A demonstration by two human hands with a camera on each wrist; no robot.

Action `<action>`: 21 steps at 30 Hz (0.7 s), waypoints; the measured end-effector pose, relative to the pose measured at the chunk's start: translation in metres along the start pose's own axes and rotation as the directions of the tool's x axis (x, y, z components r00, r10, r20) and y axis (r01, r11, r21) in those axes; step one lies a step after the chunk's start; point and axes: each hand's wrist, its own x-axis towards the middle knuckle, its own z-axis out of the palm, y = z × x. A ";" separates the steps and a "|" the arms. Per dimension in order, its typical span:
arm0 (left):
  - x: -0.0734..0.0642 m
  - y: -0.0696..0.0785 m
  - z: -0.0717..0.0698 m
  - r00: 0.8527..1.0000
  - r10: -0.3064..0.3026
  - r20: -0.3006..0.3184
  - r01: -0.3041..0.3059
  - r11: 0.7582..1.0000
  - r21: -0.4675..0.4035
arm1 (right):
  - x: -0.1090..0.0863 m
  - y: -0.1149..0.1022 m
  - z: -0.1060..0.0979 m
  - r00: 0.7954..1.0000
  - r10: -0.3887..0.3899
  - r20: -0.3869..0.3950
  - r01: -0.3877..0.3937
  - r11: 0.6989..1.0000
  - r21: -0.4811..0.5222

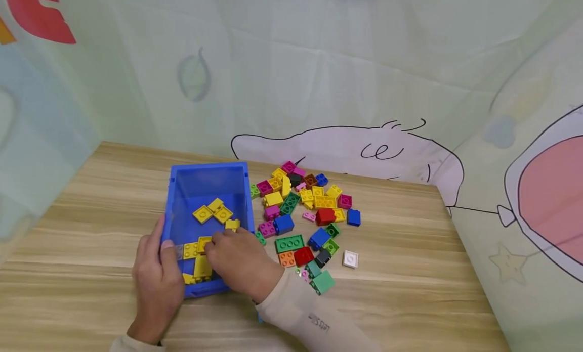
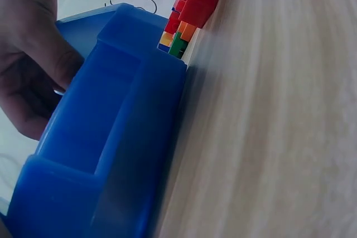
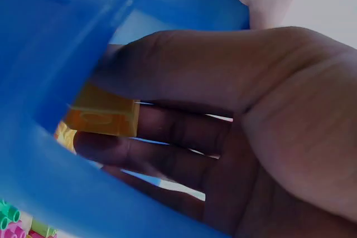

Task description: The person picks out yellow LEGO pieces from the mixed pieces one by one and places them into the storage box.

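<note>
from the head view, the right hand is reaching over the near right wall of the blue bin and is pinching a yellow brick at its fingertips, just inside the bin's near half. the bin's long axis is running near to far, and the brick is lying at the left tip of that hand, among other yellow bricks on the bin floor. the left hand is wrapping the bin's near left corner, thumb on the rim, steadying it; it is touching no brick. the right hand is the one nearer the brick. the mixed pile of bricks is lying on the wooden table to the right of the bin, just beside it.

from the left wrist view, the left hand's fingers are curling around the bin wall, with the pile showing beyond the bin's far end.

from the right wrist view, the right hand's fingers are lying fairly straight inside the bin, and the yellow brick is being held between the thumb above and the fingers below.
</note>
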 end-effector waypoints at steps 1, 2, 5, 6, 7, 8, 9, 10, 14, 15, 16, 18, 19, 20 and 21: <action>0.000 0.000 0.000 1.000 0.000 0.000 0.000 1.000 0.001 | 0.001 -0.001 0.001 1.000 0.004 0.010 -0.004 1.000 -0.018; 0.000 0.000 0.000 1.000 0.000 0.002 0.000 1.000 0.002 | 0.001 -0.002 0.001 1.000 0.008 0.022 -0.007 0.999 -0.043; 0.000 0.000 0.000 1.000 -0.001 0.001 0.001 1.000 0.002 | 0.003 -0.004 0.004 0.998 0.020 0.062 -0.013 0.994 -0.105; 0.000 0.000 0.000 1.000 -0.001 0.002 0.001 1.000 0.002 | 0.003 -0.005 0.005 0.997 0.024 0.071 -0.015 0.993 -0.121; 0.000 0.000 0.000 1.000 0.001 0.002 -0.001 1.000 0.000 | 0.003 -0.005 0.005 0.996 0.029 0.081 -0.018 0.991 -0.134; 0.000 0.000 0.000 1.000 0.001 0.002 -0.001 1.000 0.001 | 0.004 -0.006 0.006 0.995 0.034 0.091 -0.021 0.990 -0.142; 0.000 0.000 0.000 1.000 0.002 0.002 -0.002 1.000 0.000 | 0.004 -0.006 0.006 0.994 0.041 0.099 -0.026 0.989 -0.143; 0.000 0.000 0.000 1.000 0.004 0.002 -0.004 1.000 0.000 | 0.005 -0.006 0.007 0.993 0.047 0.112 -0.031 0.989 -0.144; 0.000 0.000 0.001 1.000 0.006 0.000 -0.006 1.000 0.001 | 0.006 -0.007 0.009 0.990 0.064 0.124 -0.045 0.988 -0.144; 0.000 0.000 0.001 1.000 0.007 0.001 -0.007 1.000 0.000 | 0.006 -0.007 0.009 0.990 0.066 0.123 -0.048 0.988 -0.146; 0.000 0.000 0.001 1.000 0.007 0.000 -0.007 1.000 0.001 | 0.007 -0.007 0.009 0.990 0.067 0.124 -0.049 0.988 -0.149; 0.000 -0.001 0.001 1.000 0.010 -0.004 -0.010 1.000 -0.002 | 0.007 -0.007 0.010 0.991 0.069 0.117 -0.051 0.986 -0.156; 0.000 -0.001 0.001 1.000 0.009 -0.004 -0.009 1.000 -0.001 | 0.006 -0.008 0.010 0.991 0.070 0.116 -0.051 0.987 -0.155; 0.000 0.000 0.001 1.000 0.008 -0.003 -0.008 1.000 -0.001 | 0.006 -0.008 0.010 0.991 0.068 0.112 -0.051 0.987 -0.153; 0.000 0.000 0.000 1.000 0.009 -0.005 -0.009 1.000 -0.003 | 0.006 -0.008 0.009 0.992 0.067 0.106 -0.051 0.988 -0.146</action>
